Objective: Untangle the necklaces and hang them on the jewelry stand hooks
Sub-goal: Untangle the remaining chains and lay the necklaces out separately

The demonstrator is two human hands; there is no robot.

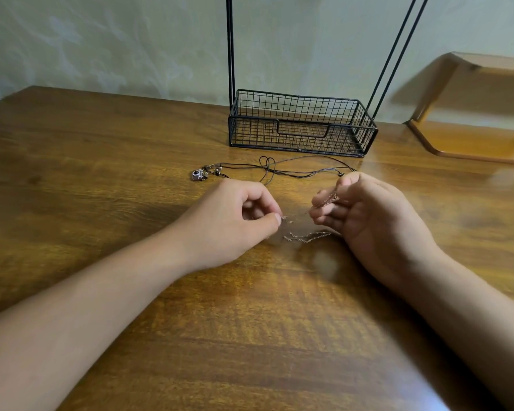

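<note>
Both hands near centre: left hand [244, 216] pinching, right hand [365, 213] curled around thin silver chain necklace [307, 236], apparently to work apart tangles. Beyond: dark cord necklace [282, 170] loose on table. Farthest: black wire jewelry stand [301, 126].

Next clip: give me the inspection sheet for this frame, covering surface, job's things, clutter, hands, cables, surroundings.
Surface: wooden table, glossy, with glare patches.
Job's things: thin metal chain, part lying on the table between the hands; dark cord necklace with a camera-shaped pendant lying loose in front of the stand; black wire jewelry stand, basket base, its hooks out of view.
Clutter: nothing seen.
Hands: left hand pinches one end of the chain; right hand has its grip on a bunched part.
Cables: nothing seen.
Surroundings: pale wall; wooden shelf at right.
</note>
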